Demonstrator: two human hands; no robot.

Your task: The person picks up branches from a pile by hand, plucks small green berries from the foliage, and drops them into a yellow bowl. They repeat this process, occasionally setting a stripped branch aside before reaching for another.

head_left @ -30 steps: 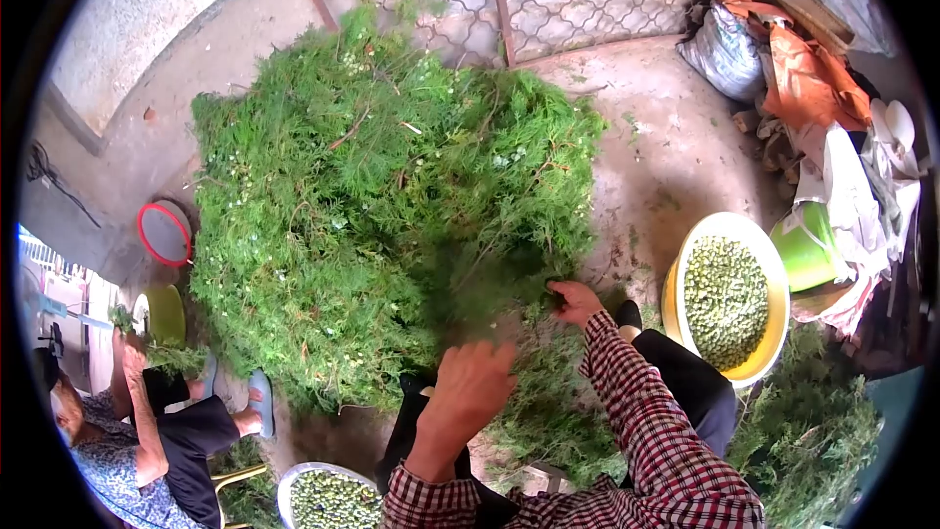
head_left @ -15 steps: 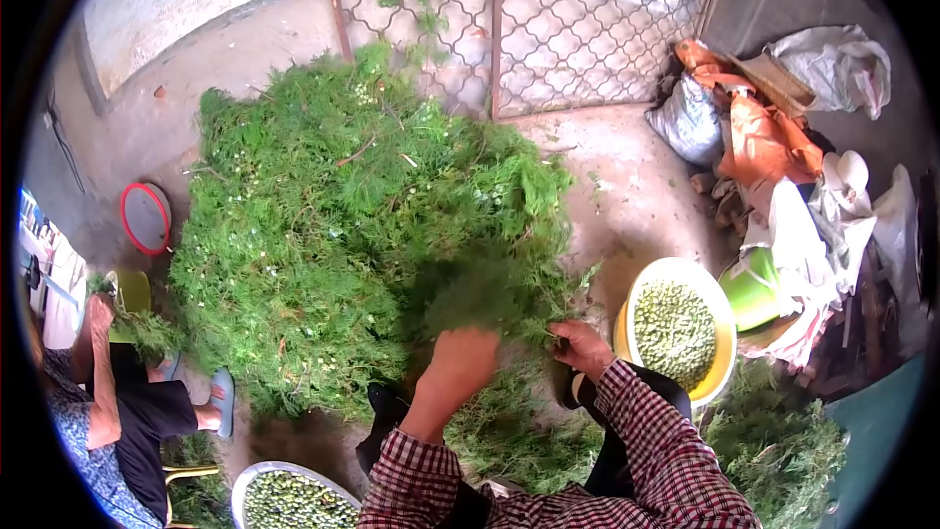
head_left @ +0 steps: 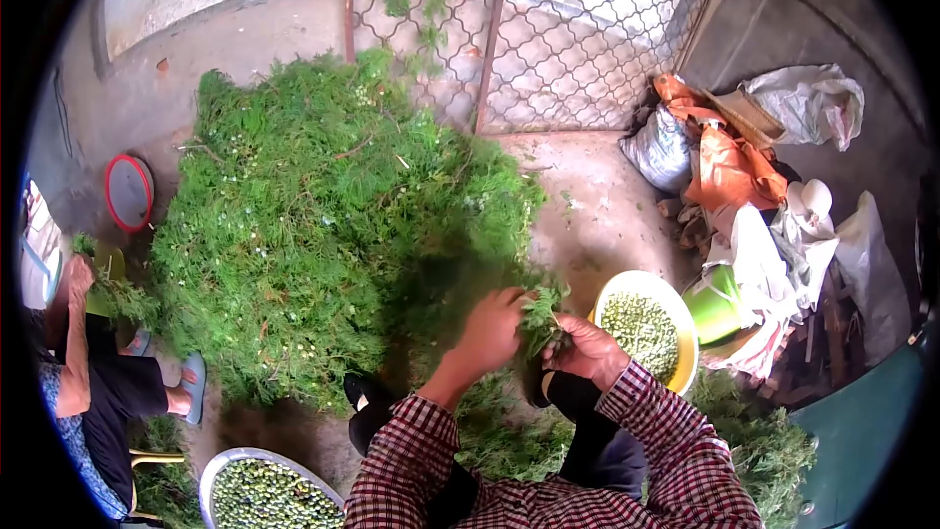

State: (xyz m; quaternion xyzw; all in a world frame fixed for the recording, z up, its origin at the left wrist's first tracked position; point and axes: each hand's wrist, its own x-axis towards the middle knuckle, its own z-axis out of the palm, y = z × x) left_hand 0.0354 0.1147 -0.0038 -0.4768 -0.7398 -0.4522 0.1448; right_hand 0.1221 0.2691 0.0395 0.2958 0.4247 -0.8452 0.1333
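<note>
In front of my body, my right hand (head_left: pixel 590 351) pinches a leafy evergreen sprig (head_left: pixel 540 318) between thumb and fingers. My left hand (head_left: pixel 490 331) is closed at the sprig's left side, its fingertips against the greenery; part of its grip is hidden. Beyond both hands rises a large heap of cut evergreen branches (head_left: pixel 313 225), dotted with small pale fruits. Beside my right hand stands a yellow basin (head_left: pixel 688 345) filled with small green fruits (head_left: pixel 636 328). More cut greenery (head_left: pixel 504 431) lies on the floor between my legs.
At the left a seated person (head_left: pixel 73 372) holds greenery. A pale basin (head_left: pixel 208 490) of green fruits stands at the lower left, a red-rimmed sieve (head_left: pixel 129 193) by the wall. Sacks (head_left: pixel 734 167) and a green bucket (head_left: pixel 715 304) crowd the right; a lattice gate (head_left: pixel 587 49) stands behind.
My left hand has moved right and up to meet the sprig near my right hand. More of the sprig now shows between the hands. The whole view has shifted slightly.
</note>
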